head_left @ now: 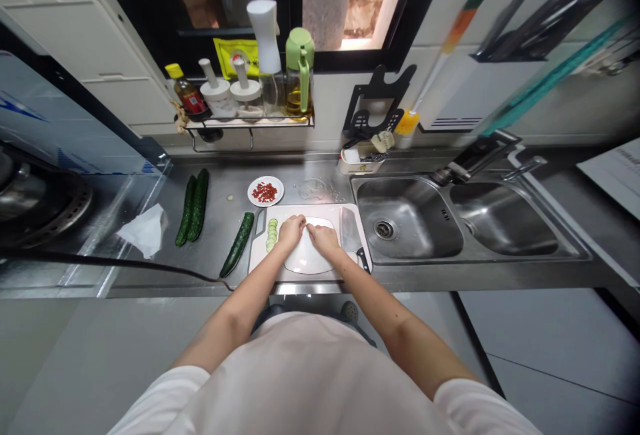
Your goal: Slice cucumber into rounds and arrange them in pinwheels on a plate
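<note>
Both hands are close together above a white plate (309,263) lying on a white cutting board (259,248). My left hand (291,232) has its fingers curled in, with the fingertips near the plate's far edge. My right hand (324,240) is closed in a similar pinch just beside it. Whatever lies between the fingers is too small to make out. Left of the plate, a row of cucumber slices (271,235) overlaps on the board. A broad-bladed knife (351,228) with a black handle rests along the board's right side.
Left of the board lies a cucumber (237,244), with two more cucumbers (193,207) farther left. A small plate of chopped red pieces (265,191) stands behind the board. To the right is a double sink (410,222). A condiment rack (250,123) hangs above the counter.
</note>
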The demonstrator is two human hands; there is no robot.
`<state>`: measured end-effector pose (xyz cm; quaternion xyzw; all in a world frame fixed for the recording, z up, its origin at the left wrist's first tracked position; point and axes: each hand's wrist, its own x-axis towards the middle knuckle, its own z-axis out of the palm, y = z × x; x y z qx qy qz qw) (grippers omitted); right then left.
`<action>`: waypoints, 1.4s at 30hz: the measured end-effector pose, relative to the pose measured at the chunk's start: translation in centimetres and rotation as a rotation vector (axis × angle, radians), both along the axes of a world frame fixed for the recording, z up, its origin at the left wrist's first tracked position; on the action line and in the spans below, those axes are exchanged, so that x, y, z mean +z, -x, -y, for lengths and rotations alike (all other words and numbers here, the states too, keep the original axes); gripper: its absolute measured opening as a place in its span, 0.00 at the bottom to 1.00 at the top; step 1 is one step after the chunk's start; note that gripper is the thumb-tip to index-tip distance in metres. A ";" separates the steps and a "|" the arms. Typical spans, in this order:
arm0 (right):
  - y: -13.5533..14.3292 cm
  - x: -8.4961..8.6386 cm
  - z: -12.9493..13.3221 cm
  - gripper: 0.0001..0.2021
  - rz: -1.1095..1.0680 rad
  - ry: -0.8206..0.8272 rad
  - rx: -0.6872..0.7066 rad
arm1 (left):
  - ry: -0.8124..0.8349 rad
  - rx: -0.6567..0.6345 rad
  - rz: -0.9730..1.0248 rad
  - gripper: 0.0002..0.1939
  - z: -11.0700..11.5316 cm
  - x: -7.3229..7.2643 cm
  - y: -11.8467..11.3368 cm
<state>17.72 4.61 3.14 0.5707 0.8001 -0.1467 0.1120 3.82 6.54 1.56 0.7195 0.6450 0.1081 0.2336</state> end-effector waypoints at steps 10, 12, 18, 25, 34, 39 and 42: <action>0.0 -0.3 0.4 0.21 -0.013 -0.039 -0.047 | -0.005 -0.013 -0.011 0.10 -0.1 -0.2 0.1; 0.0 -0.2 0.2 0.20 -0.005 -0.034 -0.033 | 0.007 -0.013 -0.022 0.10 -0.1 0.0 0.0; 0.0 0.4 0.0 0.20 0.000 -0.019 -0.034 | 0.018 0.002 -0.037 0.11 -0.1 0.1 -0.1; 0.4 0.1 0.8 0.19 -0.008 -0.057 -0.117 | 0.007 0.003 -0.028 0.11 0.1 0.2 -0.1; 0.6 0.0 0.3 0.19 0.022 -0.030 -0.098 | 0.017 0.006 -0.067 0.12 0.0 0.5 -0.2; 0.4 0.4 0.0 0.19 0.024 -0.013 -0.091 | 0.025 0.008 -0.074 0.12 -0.1 0.5 -0.2; 0.5 0.5 0.2 0.19 0.006 -0.027 -0.101 | 0.020 0.011 -0.077 0.12 -0.1 0.4 -0.2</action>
